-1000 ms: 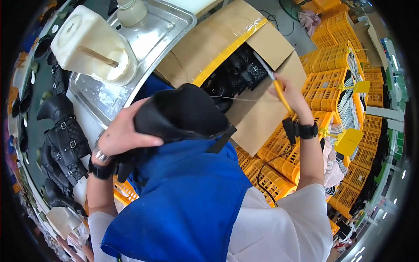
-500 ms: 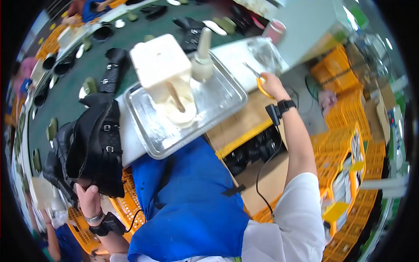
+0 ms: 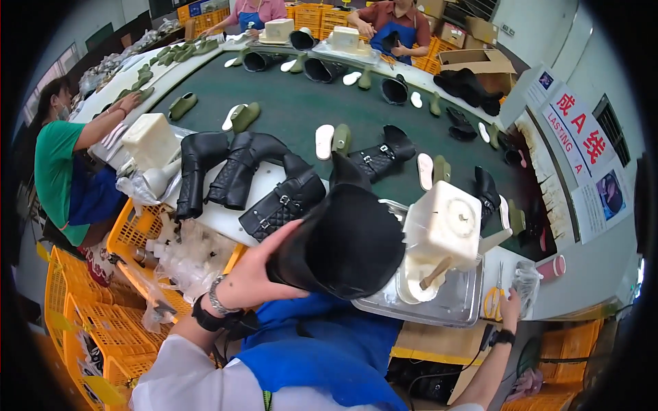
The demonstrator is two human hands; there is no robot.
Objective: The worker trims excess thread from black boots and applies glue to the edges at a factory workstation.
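A tall black boot (image 3: 317, 246) is in my left hand (image 3: 250, 277), its wide shaft opening turned up toward me. My thumb and fingers spread around the shaft. At the lower right, my right hand (image 3: 510, 309) is closed at the yellow handles of a pair of scissors (image 3: 493, 303); the blades point away from me on the white table edge. Beside that hand lies a clear plastic bag (image 3: 526, 282). Between my hands a metal tray (image 3: 456, 312) carries a white square container (image 3: 444, 222) over a pot with a wooden-handled brush (image 3: 436, 272).
Black boots (image 3: 250, 164) stand and lie left of my boot. The green work surface (image 3: 288, 103) bears more boots, white insoles (image 3: 324, 142) and green foot-shaped forms (image 3: 245, 116). An orange crate (image 3: 130, 236) holds plastic bags. Co-workers sit left (image 3: 58, 164) and opposite (image 3: 401, 31).
The view has swung left and up. The boot in my left hand has come from the left to in front of me. The scissors are lower, against the table, my right hand still at their handles.
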